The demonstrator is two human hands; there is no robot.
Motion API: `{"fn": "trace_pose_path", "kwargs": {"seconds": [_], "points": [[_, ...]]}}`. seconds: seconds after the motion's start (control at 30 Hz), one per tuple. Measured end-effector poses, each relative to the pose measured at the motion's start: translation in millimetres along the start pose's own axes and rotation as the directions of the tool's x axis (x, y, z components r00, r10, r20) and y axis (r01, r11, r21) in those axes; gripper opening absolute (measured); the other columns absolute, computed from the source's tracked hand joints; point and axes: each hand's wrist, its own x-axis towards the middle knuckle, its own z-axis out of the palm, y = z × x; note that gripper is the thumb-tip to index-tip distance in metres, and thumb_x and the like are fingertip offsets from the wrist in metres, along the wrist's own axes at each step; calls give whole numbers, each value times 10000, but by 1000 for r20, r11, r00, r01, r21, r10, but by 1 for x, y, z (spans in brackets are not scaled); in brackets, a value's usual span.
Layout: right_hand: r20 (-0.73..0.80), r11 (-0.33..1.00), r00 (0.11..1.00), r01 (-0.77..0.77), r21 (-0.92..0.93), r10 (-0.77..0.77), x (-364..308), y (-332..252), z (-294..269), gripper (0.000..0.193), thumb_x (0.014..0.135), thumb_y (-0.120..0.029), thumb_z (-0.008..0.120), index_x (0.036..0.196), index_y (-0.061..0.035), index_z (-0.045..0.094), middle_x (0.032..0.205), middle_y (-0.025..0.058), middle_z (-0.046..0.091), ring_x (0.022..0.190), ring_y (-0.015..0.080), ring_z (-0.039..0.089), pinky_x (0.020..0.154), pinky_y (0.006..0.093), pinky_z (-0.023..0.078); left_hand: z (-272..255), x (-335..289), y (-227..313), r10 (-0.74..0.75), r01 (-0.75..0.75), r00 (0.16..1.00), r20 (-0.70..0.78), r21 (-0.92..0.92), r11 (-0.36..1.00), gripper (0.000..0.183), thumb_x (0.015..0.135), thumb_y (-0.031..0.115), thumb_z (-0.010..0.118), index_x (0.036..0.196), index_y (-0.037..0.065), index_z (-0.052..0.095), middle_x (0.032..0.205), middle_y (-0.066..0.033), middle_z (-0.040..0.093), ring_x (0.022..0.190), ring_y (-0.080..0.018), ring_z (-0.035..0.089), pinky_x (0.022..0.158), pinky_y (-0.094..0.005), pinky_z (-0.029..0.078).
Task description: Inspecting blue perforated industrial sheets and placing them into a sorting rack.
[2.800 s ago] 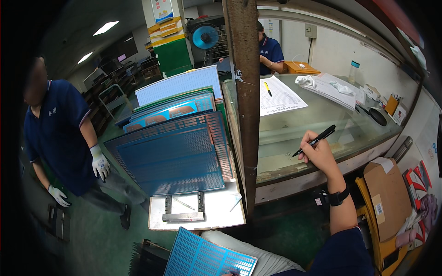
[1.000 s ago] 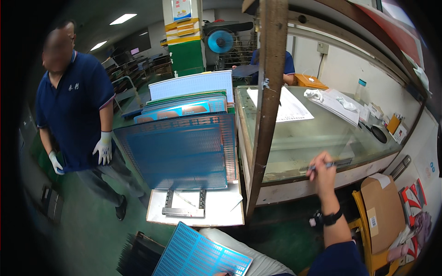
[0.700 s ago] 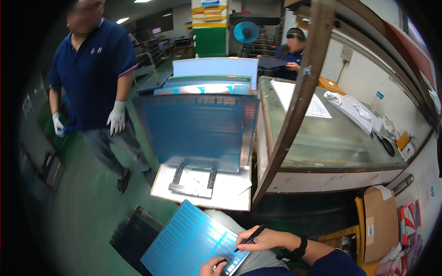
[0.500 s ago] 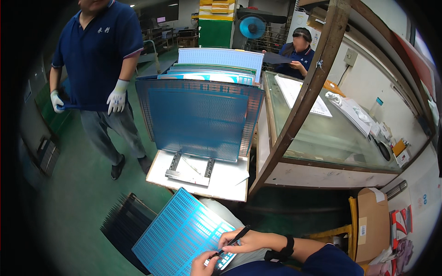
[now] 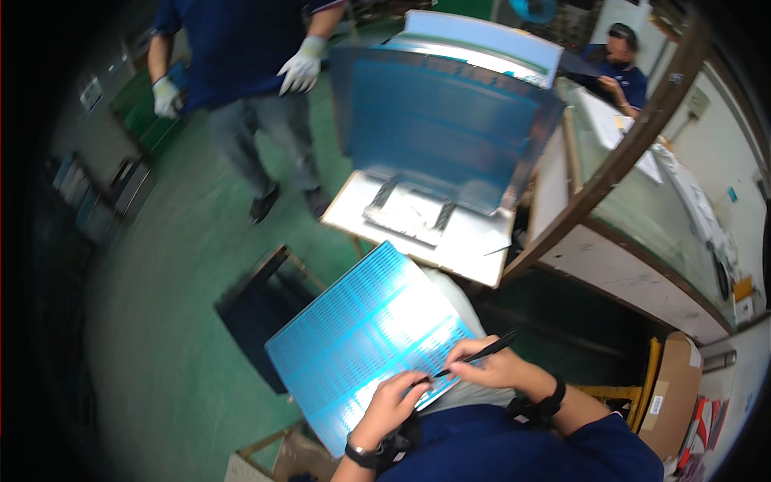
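Note:
A blue circuit-board panel with rows of fine pattern lies slanted across my lap, glare on its middle. My right hand is closed on a black pen. The pen slants, its upper end to the right and its lower end toward my left fingertips, over the panel's near right edge. My left hand is closed in a pinch at that same edge. Something small and dark shows between its fingertips, too blurred to name. Both wrists wear black bands.
Ahead, a white-topped stand holds large upright panels. Dark stacked sheets sit left of my lap. A gloved person stands at far left; another person sits behind the glass-topped bench. A cardboard box is at right.
The view has tilted down and left, so the scene sits shifted right and up. My left hand and wrist now show more fully. The pen stays in my right hand near my left fingers.

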Motion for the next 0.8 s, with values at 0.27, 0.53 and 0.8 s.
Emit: {"fn": "trace_pose_path", "kwargs": {"seconds": [0.27,0.53,0.8], "points": [[155,997,985,-65,-51,72,7,2,16,116,866,-136,607,900,-25,615,780,31,637,658,67,548,575,217,429,-1,-12,6,122,-123,992,14,127,984,143,877,100,561,974,11,618,803,-120,653,748,-268,643,672,-341,487],[120,914,975,-216,343,185,-14,24,36,116,882,-105,591,955,-15,600,830,52,596,749,80,581,647,215,461,4,-16,4,84,-102,992,93,204,974,168,888,95,540,1020,18,610,772,-100,643,721,-248,640,659,-325,488],[-353,943,876,283,-175,-329,-11,-1,-49,454,975,-325,386,694,-22,575,831,124,622,735,210,583,700,325,473,-15,-17,5,-35,35,999,17,-7,999,212,918,104,501,1072,8,610,798,-112,660,780,-208,657,720,-305,507]]}}
